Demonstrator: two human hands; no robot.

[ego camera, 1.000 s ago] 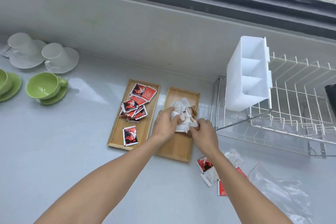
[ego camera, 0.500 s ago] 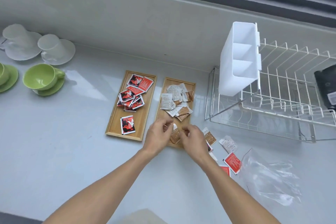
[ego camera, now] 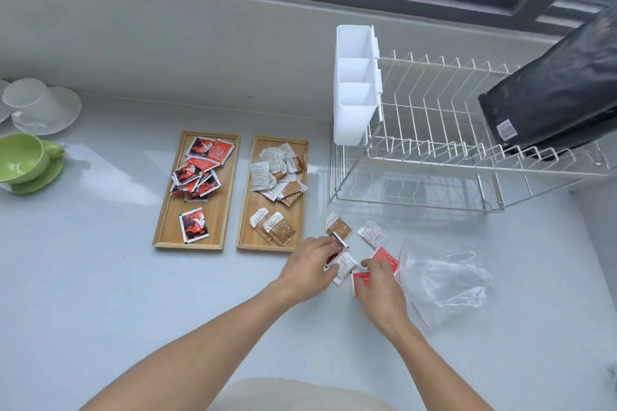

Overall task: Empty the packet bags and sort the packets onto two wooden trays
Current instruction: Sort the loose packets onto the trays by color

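Two wooden trays lie side by side on the white counter. The left tray [ego camera: 167, 227] holds several red-and-black packets [ego camera: 197, 170]. The right tray [ego camera: 247, 230] holds several white and brown packets [ego camera: 278, 173]. Just right of the trays, a small heap of loose packets [ego camera: 370, 233] lies beside an empty clear plastic bag [ego camera: 444, 280]. My left hand [ego camera: 309, 269] rests on the heap, fingers pinching a red-and-black packet [ego camera: 339, 243]. My right hand [ego camera: 379, 290] touches a red packet [ego camera: 360, 279], fingers curled over it.
A white wire dish rack [ego camera: 434, 157] with a white plastic cutlery holder [ego camera: 355, 87] stands at the back right, a black bag [ego camera: 551, 93] leaning on it. Green cup and saucer [ego camera: 23, 160] and white cups [ego camera: 36, 103] sit far left. A wall and window run along the back.
Both hands have left the right tray and moved right and nearer, onto the loose packets by the plastic bag. Two brown packets now lie at that tray's near end.
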